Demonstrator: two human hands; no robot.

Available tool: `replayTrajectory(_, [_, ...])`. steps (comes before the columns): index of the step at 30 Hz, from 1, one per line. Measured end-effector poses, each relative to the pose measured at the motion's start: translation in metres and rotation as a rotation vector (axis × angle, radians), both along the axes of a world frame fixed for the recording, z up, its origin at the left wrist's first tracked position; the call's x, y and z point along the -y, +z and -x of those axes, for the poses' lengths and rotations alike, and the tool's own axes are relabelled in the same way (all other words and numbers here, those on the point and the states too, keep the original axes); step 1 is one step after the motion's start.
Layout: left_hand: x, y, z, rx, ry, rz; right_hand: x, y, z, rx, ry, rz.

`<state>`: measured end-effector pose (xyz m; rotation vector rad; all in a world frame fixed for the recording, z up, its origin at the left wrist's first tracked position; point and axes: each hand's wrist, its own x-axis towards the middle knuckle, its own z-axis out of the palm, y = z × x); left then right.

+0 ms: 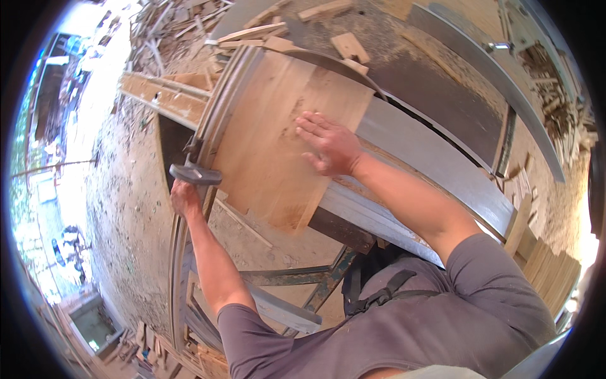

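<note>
The board lies flat on the sliding carriage of a saw bench, its far end close to the curved blade guard. It is a broad, thin panel of pale wood, probably light for its size and stiff enough to keep flat under one palm; the dusty face looks likely to slip a little, so pressure from above suits it better than a pinch at the edge. The right hand rests on it with fingers spread and flat, pressing rather than gripping, well back from the guard. The left hand is clenched around a dark handle at the carriage's left rail, just beside the board's near corner. The bench top is grey metal coated in sawdust, with a long slot and a metal fence curving along the far side. Offcuts lie on the bench beyond the guard, and a heap of scrap sticks sits farther off. The ground is thick with sawdust, and stacked slats stand at the right. Daylight floods in from the left.
</note>
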<state>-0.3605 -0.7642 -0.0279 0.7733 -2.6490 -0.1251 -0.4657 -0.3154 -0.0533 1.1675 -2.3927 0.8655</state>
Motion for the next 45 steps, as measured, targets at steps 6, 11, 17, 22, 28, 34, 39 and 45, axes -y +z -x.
replayTrajectory(6, [-0.011,0.006,0.006,-0.003,0.169,-0.122,-0.001,-0.002,-0.001,-0.018,-0.011,-0.021])
replayTrajectory(11, [0.0,0.001,0.005,0.011,0.125,-0.089,0.001,-0.002,0.001,-0.033,-0.002,-0.02])
replayTrajectory(17, [-0.025,0.021,0.007,0.051,0.151,-0.098,0.003,-0.004,0.004,-0.045,-0.005,-0.028])
replayTrajectory(22, [-0.035,0.037,0.009,0.057,0.162,-0.181,0.006,-0.005,0.009,-0.04,0.008,-0.061])
replayTrajectory(28, [-0.031,0.013,0.021,0.088,0.177,-0.229,0.002,-0.023,0.016,-0.011,0.012,-0.075])
replayTrajectory(34, [-0.049,-0.015,0.026,0.028,0.077,-0.164,-0.001,-0.04,0.022,0.079,0.017,-0.143])
replayTrajectory(39, [-0.163,-0.039,-0.029,-0.474,0.181,-0.259,-0.003,-0.04,0.025,0.104,0.006,-0.143])
replayTrajectory(45, [-0.256,-0.073,-0.088,-0.528,0.212,-1.555,-0.02,-0.031,-0.011,0.323,-0.274,0.002])
